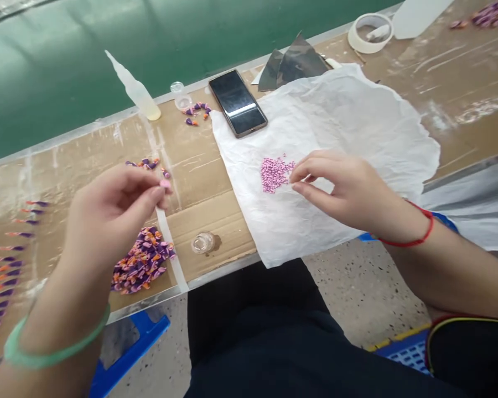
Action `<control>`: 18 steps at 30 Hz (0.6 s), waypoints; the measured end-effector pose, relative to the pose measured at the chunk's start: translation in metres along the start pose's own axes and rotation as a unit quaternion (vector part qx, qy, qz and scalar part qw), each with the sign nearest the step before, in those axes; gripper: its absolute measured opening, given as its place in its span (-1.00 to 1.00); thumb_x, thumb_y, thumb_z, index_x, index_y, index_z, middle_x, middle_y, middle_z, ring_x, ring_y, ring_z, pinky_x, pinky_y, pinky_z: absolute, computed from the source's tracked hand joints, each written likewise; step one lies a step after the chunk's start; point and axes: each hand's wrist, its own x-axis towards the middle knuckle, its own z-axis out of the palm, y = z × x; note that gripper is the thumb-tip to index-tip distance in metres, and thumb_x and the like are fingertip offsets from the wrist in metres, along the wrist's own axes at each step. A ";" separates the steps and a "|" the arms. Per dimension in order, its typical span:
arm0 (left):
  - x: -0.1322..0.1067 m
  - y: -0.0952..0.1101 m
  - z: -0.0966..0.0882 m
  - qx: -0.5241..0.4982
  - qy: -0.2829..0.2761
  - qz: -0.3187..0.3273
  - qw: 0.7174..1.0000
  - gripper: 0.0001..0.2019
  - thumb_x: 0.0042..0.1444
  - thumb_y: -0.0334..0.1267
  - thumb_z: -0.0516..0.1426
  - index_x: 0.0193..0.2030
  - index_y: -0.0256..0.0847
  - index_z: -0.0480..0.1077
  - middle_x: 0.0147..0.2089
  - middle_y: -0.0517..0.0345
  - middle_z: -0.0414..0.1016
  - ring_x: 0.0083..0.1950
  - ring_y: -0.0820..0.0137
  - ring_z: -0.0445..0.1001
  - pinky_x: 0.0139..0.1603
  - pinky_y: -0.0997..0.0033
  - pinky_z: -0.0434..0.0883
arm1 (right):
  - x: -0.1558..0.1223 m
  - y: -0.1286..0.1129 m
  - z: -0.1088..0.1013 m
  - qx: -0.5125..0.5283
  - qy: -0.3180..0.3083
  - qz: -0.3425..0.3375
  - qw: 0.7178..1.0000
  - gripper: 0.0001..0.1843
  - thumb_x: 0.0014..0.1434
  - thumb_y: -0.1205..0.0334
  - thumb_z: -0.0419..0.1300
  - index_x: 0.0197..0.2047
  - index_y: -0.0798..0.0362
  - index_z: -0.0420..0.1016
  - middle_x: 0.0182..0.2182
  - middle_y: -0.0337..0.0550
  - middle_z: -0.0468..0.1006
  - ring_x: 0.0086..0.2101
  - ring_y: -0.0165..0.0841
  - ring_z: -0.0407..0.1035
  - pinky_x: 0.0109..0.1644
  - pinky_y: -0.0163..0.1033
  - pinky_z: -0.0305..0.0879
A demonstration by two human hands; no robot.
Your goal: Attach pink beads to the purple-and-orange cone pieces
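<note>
My left hand (108,215) is raised over the cardboard-covered table (216,221), its thumb and fingers pinched on a small pink piece (165,184). My right hand (340,188) rests on a crumpled white paper sheet (357,121), with thumb and forefinger pinched at the edge of a little heap of pink beads (275,173). What the right fingertips hold is too small to see. A pile of purple-and-orange cone-shaped pieces (141,261) lies below my left hand.
A phone (238,102) lies at the paper's top corner. A squeeze bottle (135,88), a small clear cap (182,101), a tape roll (370,32) and dark foil scraps (294,61) sit at the back. Rows of cone pieces (8,265) line the left. A clear lid (203,242) is near the front edge.
</note>
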 end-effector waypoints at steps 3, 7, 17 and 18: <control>-0.044 0.029 -0.005 -0.069 0.045 -0.144 0.986 -0.97 0.17 -0.25 0.28 -0.27 -0.08 0.59 -0.37 0.20 0.56 -0.42 0.45 0.46 -0.50 0.48 0.38 | -0.001 0.018 0.013 -0.056 -0.013 -0.052 0.997 -0.84 0.30 0.26 0.12 -0.28 0.02 0.51 -0.29 -0.07 0.52 -0.21 -0.18 0.37 -0.07 -0.05 0.33; -0.086 0.037 0.003 -0.234 -0.039 -0.186 0.953 -0.94 0.11 -0.24 0.34 -0.35 -0.10 0.58 -0.42 0.18 0.54 -0.46 0.49 0.45 -0.52 0.59 0.40 | 0.003 0.025 0.028 -0.088 -0.016 -0.078 0.993 -0.85 0.27 0.35 0.14 -0.26 0.05 0.55 -0.30 -0.04 0.53 -0.23 -0.17 0.29 -0.10 -0.05 0.29; -0.111 0.024 0.048 -0.411 -0.173 -0.143 0.884 -0.91 0.20 -0.24 0.29 -0.32 -0.16 0.57 -0.46 0.13 0.50 -0.45 0.49 0.44 -0.45 0.62 0.41 | 0.005 0.022 0.034 -0.122 -0.011 -0.106 0.987 -0.81 0.26 0.39 0.12 -0.32 0.06 0.54 -0.34 -0.03 0.51 -0.26 -0.18 0.22 -0.13 -0.07 0.24; -0.112 0.024 0.051 -0.415 -0.174 -0.146 0.881 -0.90 0.20 -0.23 0.29 -0.32 -0.17 0.57 -0.46 0.14 0.50 -0.47 0.51 0.42 -0.46 0.63 0.39 | 0.005 0.021 0.033 -0.124 -0.017 -0.104 0.987 -0.81 0.26 0.39 0.12 -0.34 0.06 0.53 -0.35 -0.04 0.51 -0.26 -0.18 0.22 -0.13 -0.07 0.24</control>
